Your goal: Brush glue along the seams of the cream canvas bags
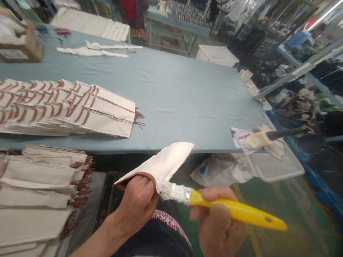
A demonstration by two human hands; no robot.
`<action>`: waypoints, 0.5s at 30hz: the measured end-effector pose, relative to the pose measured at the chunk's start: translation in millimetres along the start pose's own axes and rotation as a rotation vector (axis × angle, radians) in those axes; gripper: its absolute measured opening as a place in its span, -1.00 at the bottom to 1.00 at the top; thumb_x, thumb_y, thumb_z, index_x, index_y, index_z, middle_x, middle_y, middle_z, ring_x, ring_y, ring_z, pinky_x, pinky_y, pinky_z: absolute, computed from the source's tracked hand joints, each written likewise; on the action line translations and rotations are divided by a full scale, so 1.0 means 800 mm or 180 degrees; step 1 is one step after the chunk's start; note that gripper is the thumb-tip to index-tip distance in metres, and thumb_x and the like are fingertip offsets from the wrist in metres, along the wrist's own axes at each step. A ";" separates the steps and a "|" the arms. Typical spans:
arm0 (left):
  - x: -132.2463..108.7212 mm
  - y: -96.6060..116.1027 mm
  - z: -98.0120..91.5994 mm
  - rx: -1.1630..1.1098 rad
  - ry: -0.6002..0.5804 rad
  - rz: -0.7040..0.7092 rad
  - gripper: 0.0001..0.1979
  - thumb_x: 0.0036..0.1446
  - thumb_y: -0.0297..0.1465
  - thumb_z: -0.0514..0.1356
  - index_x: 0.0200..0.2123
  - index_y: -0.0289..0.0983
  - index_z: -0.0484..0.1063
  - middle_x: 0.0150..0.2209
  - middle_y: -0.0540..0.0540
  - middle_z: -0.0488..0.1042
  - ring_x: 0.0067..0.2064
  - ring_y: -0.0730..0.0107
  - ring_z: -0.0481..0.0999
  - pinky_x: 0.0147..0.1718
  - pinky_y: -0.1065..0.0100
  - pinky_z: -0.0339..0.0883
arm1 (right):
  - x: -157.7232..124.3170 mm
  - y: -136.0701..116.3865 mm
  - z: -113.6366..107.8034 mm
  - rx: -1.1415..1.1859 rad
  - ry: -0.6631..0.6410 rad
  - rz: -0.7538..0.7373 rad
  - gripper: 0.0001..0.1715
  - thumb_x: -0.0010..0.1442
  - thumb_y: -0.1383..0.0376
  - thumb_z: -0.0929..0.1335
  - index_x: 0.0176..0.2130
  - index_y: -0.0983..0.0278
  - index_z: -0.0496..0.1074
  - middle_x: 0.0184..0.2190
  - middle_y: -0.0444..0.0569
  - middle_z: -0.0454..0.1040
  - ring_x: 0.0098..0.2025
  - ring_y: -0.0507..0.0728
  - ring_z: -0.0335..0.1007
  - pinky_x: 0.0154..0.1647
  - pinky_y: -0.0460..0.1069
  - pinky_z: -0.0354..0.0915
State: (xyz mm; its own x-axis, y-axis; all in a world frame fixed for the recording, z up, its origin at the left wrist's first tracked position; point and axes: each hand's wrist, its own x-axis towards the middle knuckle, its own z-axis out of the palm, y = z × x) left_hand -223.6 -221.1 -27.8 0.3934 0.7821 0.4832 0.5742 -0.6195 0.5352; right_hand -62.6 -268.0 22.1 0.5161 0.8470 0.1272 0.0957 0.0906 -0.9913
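My left hand (pixel 140 196) is closed at the brown-trimmed opening of a cream fabric pouch (pixel 166 160), its fingers partly inside and hidden. The pouch is held up in front of the table's near edge, tilted to the upper right. My right hand (pixel 221 217) grips a paintbrush (pixel 241 212) by its yellow handle. White, clotted bristles on the brush touch the pouch near the corner of its opening, close to my left fingers.
Overlapping rows of cream pouches (pixel 107 110) lie on the blue-grey table (pixel 184 103). More pouches (pixel 34 203) are stacked at lower left. A black-handled brush (pixel 257 139) rests above a plastic bin (pixel 281 166) at right. A cardboard box (pixel 29 46) stands at far left.
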 end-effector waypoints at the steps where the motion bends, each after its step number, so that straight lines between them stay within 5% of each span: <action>1: 0.000 0.001 0.001 0.0036 0.0006 0.0009 -0.75 0.20 -0.64 0.04 -0.28 -0.24 0.44 -0.39 -0.20 0.65 -0.35 0.12 0.67 -0.35 0.25 0.51 | 0.004 0.002 -0.002 -0.0042 0.0076 -0.0134 -0.57 0.48 -0.08 0.35 -0.25 0.17 0.48 -0.61 -0.24 0.43 -0.64 0.00 0.34 -0.55 -0.12 0.31; 3: 0.000 0.003 0.004 0.0078 0.0027 0.0010 -0.75 0.22 -0.64 0.05 -0.26 -0.25 0.46 -0.38 -0.19 0.65 -0.35 0.13 0.66 -0.34 0.26 0.50 | 0.010 0.006 -0.003 -0.0136 0.0082 -0.0361 -0.58 0.45 -0.08 0.38 -0.25 0.18 0.48 -0.62 -0.24 0.44 -0.63 0.01 0.37 -0.53 -0.09 0.33; 9: -0.002 0.003 0.008 0.0073 0.0043 -0.0004 -0.75 0.04 -0.65 0.05 -0.37 -0.19 0.38 -0.44 -0.16 0.60 -0.41 0.18 0.59 -0.43 0.29 0.43 | -0.018 -0.002 0.002 0.0064 -0.0309 0.0088 -0.65 0.49 -0.03 0.36 -0.21 0.13 0.52 -0.55 -0.24 0.45 -0.58 0.00 0.36 -0.46 -0.08 0.34; 15: -0.003 0.009 0.010 0.0113 0.0095 -0.0027 -0.76 0.22 -0.65 0.05 -0.29 -0.24 0.43 -0.42 -0.17 0.61 -0.39 0.17 0.61 -0.38 0.27 0.43 | 0.001 0.004 -0.007 -0.0108 0.0110 -0.0211 -0.56 0.44 -0.10 0.38 -0.26 0.17 0.49 -0.61 -0.25 0.43 -0.63 -0.01 0.36 -0.55 -0.12 0.33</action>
State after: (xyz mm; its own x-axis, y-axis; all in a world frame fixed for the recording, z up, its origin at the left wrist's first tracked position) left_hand -214.4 -226.6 -30.5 0.3672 0.7847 0.4994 0.6029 -0.6097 0.5146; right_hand -57.2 -270.2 19.0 0.5367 0.8212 0.1941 0.1590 0.1275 -0.9790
